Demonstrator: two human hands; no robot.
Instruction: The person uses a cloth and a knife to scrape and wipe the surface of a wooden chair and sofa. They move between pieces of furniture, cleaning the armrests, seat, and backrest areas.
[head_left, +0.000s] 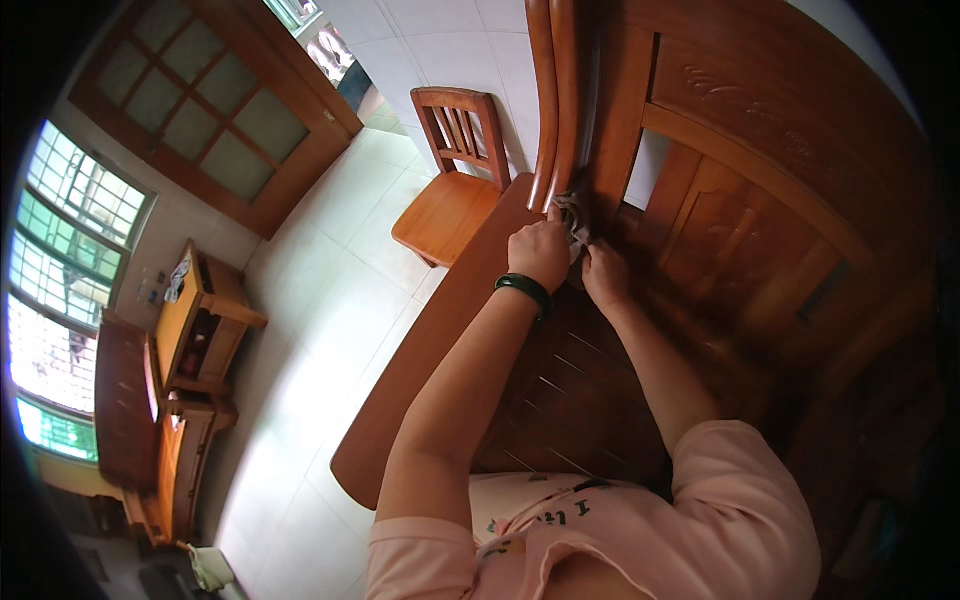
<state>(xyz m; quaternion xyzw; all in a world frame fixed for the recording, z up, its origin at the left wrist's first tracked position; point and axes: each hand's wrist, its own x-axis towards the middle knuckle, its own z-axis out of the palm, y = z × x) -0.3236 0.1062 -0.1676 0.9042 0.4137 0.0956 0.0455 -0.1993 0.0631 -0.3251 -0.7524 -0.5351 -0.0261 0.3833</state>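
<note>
A crumpled grey cloth (572, 219) lies against the lower end of the curved wooden armrest (551, 112), where it meets the slatted seat of a carved wooden bench (442, 330). My left hand (538, 251), with a dark green bangle on the wrist, is closed on the cloth from the left, one finger reaching up beside the armrest's end. My right hand (604, 274) pinches the cloth's lower right edge. Both hands are close together but apart. Folds and shadow hide part of the fingertips.
Beyond the bench's front edge stands a wooden chair (450, 217) by the white tiled wall. The bench's carved backrest (742, 210) rises on the right. Across the tiled floor are a wooden cabinet (184, 322), a glazed wooden door (217, 97) and barred windows (67, 262).
</note>
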